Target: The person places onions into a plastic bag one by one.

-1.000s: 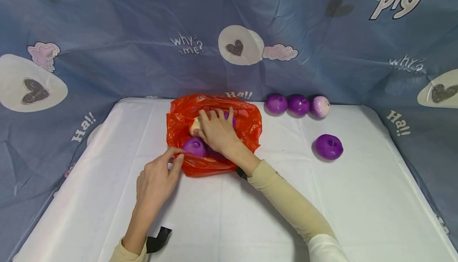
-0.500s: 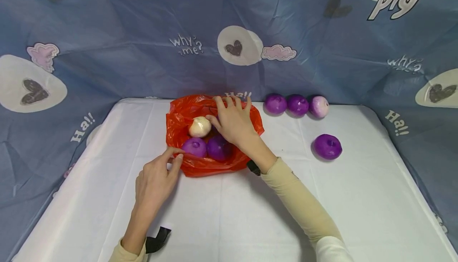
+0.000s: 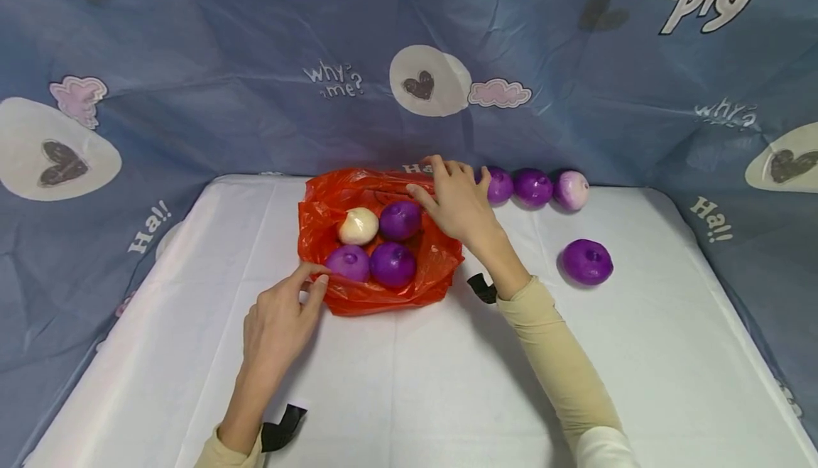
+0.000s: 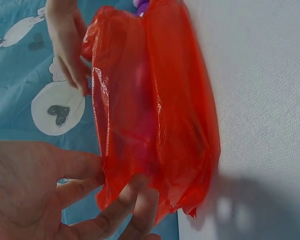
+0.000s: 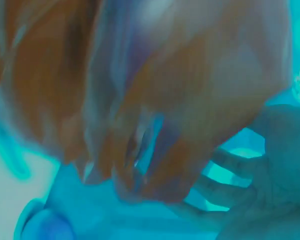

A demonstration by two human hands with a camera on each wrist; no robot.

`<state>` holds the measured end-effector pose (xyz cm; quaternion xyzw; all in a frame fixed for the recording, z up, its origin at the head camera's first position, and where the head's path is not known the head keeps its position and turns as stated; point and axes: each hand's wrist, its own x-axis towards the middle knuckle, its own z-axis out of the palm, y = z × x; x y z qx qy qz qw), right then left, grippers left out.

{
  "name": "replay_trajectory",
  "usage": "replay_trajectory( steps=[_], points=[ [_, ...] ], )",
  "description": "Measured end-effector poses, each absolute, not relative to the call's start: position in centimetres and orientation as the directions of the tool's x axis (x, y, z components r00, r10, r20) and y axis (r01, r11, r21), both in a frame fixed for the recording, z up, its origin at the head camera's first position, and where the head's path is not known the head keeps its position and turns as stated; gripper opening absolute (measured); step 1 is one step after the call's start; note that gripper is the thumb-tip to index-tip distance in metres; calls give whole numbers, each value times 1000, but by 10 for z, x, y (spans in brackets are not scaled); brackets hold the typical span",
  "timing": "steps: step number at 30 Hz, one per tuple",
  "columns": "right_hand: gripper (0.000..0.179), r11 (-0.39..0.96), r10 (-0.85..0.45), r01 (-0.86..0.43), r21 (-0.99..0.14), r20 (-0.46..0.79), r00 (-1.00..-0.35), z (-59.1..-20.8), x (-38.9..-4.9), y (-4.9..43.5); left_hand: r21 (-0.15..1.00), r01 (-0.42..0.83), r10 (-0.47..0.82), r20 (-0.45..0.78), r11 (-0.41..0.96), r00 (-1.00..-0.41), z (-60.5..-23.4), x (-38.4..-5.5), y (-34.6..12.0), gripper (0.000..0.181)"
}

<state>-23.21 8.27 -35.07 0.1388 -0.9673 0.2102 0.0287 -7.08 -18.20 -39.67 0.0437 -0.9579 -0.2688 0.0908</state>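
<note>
An opened red plastic bag stands on the white-covered table. Inside it lie a pale onion and three purple onions, one of them at the back right. With thumb and forefinger, my left hand pinches the bag's near left rim; the left wrist view shows its fingers against the red film. Over the bag's right rim hovers my right hand, fingers spread, nothing held. Its fingertips partly cover the nearest purple onion of the back row. The right wrist view is blurred and tinted.
Beside that onion stand another purple onion and a whitish-purple onion, along the table's back edge. A single purple onion sits farther right. A blue printed cloth hangs behind and at both sides.
My right hand has left the inside of the bag and moved right toward the back row, uncovering the onions in the bag. My left hand has stayed at the rim.
</note>
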Motion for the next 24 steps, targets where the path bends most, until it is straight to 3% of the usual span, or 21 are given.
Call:
replay_trajectory(
  steps=[12, 24],
  points=[
    [60, 880, -89, -161, -446, 178, -980, -374, -253, 122, 523, -25, -123, 153, 852, -981, -396, -73, -181, 22],
    [62, 903, 18, -69, -423, 198, -980, -403, -266, 144, 524, -29, -125, 150, 851, -981, -398, -71, -181, 22]
  ],
)
